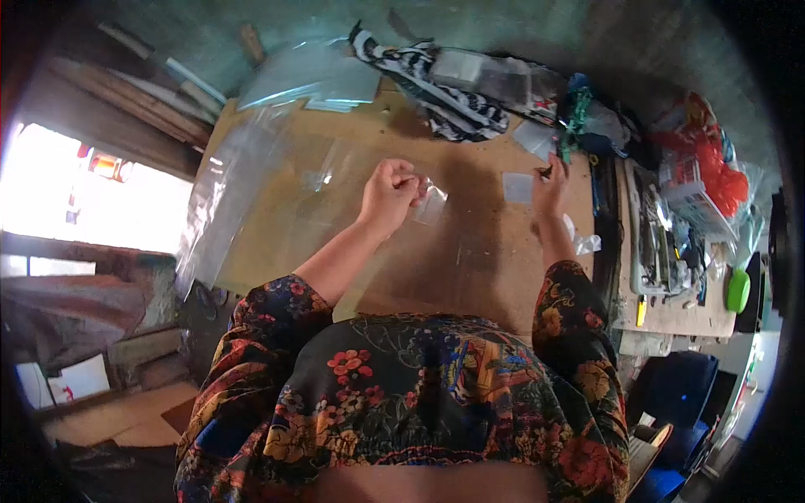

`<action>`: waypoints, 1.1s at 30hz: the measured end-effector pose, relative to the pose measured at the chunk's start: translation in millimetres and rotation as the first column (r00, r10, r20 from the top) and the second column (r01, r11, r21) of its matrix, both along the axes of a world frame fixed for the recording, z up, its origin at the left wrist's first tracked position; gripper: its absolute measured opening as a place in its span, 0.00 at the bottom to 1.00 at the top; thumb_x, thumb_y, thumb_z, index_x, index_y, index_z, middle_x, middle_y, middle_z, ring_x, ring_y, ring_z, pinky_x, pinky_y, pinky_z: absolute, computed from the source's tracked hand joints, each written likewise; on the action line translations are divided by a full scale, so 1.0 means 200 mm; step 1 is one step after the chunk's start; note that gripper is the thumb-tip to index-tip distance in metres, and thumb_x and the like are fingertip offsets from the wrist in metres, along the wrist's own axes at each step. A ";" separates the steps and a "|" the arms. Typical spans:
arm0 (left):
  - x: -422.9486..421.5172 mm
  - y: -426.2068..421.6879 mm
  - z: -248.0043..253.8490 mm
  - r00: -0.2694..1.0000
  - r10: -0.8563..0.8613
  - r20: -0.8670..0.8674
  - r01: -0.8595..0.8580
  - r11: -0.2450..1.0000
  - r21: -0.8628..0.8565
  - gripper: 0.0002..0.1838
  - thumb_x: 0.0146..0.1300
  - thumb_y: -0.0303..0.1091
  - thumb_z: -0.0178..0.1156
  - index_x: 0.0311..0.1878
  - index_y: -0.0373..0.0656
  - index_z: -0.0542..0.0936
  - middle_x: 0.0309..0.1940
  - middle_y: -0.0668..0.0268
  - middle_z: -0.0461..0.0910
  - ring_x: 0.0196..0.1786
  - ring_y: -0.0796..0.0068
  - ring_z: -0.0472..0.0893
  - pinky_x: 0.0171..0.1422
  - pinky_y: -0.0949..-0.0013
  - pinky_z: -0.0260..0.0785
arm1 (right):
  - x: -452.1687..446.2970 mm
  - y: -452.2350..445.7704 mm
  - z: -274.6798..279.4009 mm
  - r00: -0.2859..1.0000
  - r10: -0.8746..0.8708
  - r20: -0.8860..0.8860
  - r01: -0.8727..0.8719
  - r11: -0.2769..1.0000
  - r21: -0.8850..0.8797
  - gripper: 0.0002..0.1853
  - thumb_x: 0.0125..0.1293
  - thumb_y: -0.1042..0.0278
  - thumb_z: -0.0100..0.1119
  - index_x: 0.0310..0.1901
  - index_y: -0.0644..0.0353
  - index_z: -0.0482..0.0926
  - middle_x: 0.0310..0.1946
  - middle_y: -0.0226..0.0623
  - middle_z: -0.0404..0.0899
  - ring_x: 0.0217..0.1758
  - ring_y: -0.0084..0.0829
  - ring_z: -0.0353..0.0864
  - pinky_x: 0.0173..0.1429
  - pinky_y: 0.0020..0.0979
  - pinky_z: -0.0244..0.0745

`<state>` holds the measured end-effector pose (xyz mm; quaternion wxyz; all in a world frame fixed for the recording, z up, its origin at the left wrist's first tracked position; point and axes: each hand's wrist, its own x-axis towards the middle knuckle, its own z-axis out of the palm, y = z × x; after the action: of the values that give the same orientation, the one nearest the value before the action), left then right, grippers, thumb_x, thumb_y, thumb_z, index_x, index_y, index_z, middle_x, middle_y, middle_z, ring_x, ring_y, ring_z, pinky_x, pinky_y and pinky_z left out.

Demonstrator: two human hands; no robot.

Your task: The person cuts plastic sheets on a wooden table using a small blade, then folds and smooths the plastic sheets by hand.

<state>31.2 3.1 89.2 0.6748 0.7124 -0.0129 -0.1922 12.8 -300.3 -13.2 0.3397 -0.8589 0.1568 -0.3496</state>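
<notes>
Over the middle of the wooden table (pixel 495 251), my left hand (pixel 391 194) is closed, with its fingertips pinching a small clear plastic bag (pixel 431 206) that hangs to their right. My right hand (pixel 550 186) is raised near the table's right side, its fingers curled round a small dark object too small to make out. Just left of it lies a small pale square sheet (pixel 517 188). White crumpled material (pixel 584 241) is beside my right wrist. Large clear plastic sheeting (pixel 239 180) covers the table's left part.
Stacked clear sheets (pixel 323 77) lie at the back left. Black-and-white cloth (pixel 461 117) and packets line the back edge. On the right stand a tray of tools (pixel 658 243), a yellow-handled tool (pixel 641 310), a red bag (pixel 719 180) and a blue chair (pixel 675 394).
</notes>
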 end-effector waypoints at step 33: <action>-0.07 1.20 -0.25 0.693 -0.610 0.383 -0.299 0.241 0.924 0.23 0.53 0.40 0.55 0.55 0.58 0.72 0.67 0.64 0.52 0.69 0.57 0.47 0.66 0.41 0.41 | 0.04 0.03 0.02 0.984 -0.175 -0.023 0.143 0.866 -0.479 0.18 0.57 0.77 0.51 0.51 0.64 0.71 0.47 0.48 0.71 0.46 0.42 0.71 0.44 0.38 0.70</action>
<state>17.2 244.1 38.2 0.0093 0.9728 -0.2258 0.0503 19.8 -294.4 -9.4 0.0835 -0.9111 0.1476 -0.3757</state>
